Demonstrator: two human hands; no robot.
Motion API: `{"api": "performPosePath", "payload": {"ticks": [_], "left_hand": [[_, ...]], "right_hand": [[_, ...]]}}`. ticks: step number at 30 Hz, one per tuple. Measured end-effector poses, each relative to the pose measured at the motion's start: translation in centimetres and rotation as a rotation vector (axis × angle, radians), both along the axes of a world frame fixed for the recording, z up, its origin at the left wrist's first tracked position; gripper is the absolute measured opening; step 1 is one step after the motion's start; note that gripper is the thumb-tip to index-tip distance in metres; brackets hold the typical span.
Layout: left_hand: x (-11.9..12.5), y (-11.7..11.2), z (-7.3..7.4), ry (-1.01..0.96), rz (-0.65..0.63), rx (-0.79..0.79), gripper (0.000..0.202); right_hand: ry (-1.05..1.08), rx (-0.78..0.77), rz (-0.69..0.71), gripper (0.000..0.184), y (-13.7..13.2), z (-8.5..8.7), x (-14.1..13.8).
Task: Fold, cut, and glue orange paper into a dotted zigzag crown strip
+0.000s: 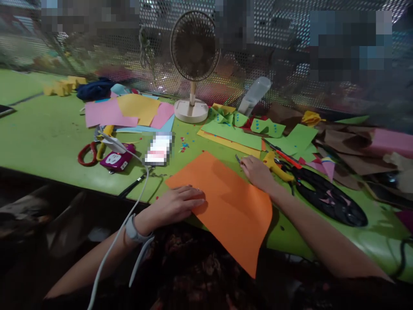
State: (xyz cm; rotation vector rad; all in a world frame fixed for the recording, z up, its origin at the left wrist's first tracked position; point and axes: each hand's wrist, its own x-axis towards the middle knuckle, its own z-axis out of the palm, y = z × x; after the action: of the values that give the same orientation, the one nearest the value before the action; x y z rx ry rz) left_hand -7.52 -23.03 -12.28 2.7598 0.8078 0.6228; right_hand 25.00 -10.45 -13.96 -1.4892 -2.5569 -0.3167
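Note:
A sheet of orange paper (234, 206) lies partly on the green table, its near corner hanging over the front edge toward my lap. My left hand (176, 203) rests flat on the sheet's left side, fingers stretched out. Beyond the sheet's right edge, my right hand (257, 173) is closed on a slim dark tool (238, 159); only its tip shows, so I cannot tell its kind. Just right of that hand lies a yellow hot glue gun (279, 168). A phone (159, 148) lies beyond my left hand.
A fan (192, 111) stands at the back. Left are scissors (87, 154), a purple power socket (118, 159) and a white cable (111, 249). Coloured sheets (138, 107), green cut paper (234, 133), a clear bottle (258, 90) and a black perforated tray (335, 200) lie around.

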Motion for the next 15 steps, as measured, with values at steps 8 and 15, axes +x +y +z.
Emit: {"api": "performPosePath", "payload": {"ticks": [8,15], "left_hand": [[-0.9,0.1,-1.1,0.015,0.154,0.003,0.039],[-0.7,0.1,-1.0,-0.064,0.279,-0.113,0.035]], "right_hand": [[0.271,-0.105,-0.009,0.035,0.1,3.8,1.5],[0.235,-0.644,0.522,0.078,-8.4,7.5,3.7]]}}
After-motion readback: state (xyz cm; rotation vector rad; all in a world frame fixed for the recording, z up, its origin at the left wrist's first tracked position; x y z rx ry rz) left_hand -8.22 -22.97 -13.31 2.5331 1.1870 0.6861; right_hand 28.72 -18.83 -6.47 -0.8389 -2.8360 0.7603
